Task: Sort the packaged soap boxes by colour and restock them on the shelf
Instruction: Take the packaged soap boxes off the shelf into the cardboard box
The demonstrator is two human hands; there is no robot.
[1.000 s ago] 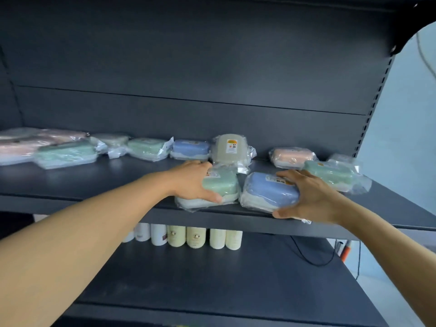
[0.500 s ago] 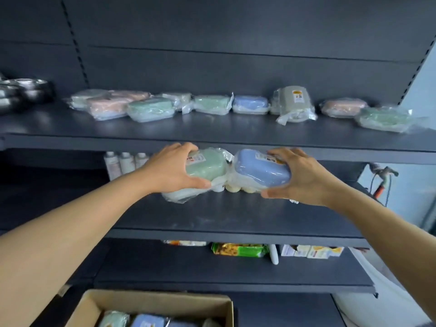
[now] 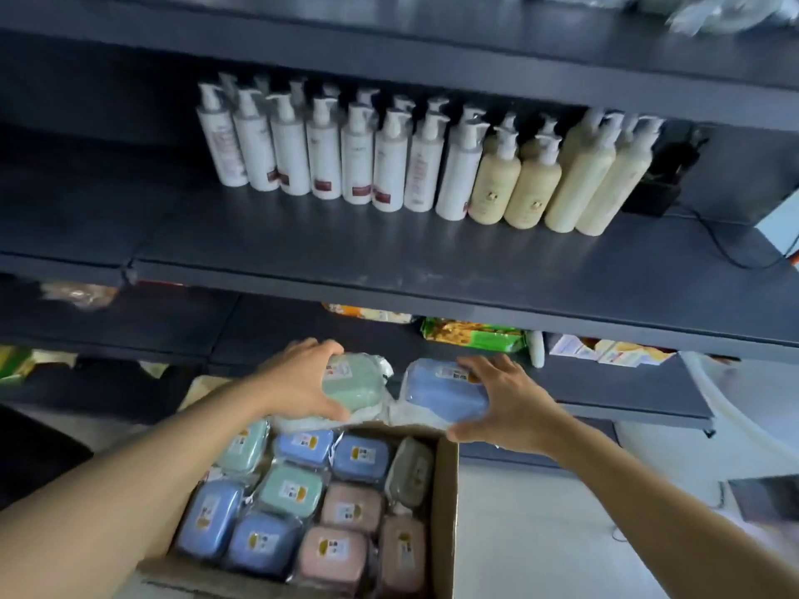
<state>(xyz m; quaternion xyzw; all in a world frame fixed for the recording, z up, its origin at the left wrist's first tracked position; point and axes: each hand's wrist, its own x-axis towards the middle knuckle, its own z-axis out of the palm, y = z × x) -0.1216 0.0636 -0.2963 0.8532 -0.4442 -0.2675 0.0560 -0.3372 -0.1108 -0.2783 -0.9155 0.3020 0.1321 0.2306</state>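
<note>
**Two soap boxes held above the far edge of the carton**

Both forearms reach forward from the bottom corners of the view, converging over a cardboard carton (image 3: 447,508) on the floor in front of the dark shelving (image 3: 389,270). The left hand (image 3: 298,382) grips a green soap box (image 3: 356,384) in clear wrap, fingers curled over its far side and the thumb clamped along its near edge. The right hand (image 3: 508,404) holds a blue soap box (image 3: 441,393) from the right, fingers spread across its top and the thumb stretched under its near edge. The two packages sit side by side, nearly touching, just above the carton's far edge and in front of the lowest shelf board.

Inside the carton lie more wrapped soap boxes (image 3: 302,512) packed flat: blue ones at the near left corner and along the far edge, green ones at the left and centre, pink ones toward the near right corner, and a grey one against the right wall.

On the middle shelf board stands a row of white pump bottles (image 3: 328,157), with cream pump bottles (image 3: 562,183) toward its right end. Snack packets (image 3: 473,335) rest on the board below.
</note>
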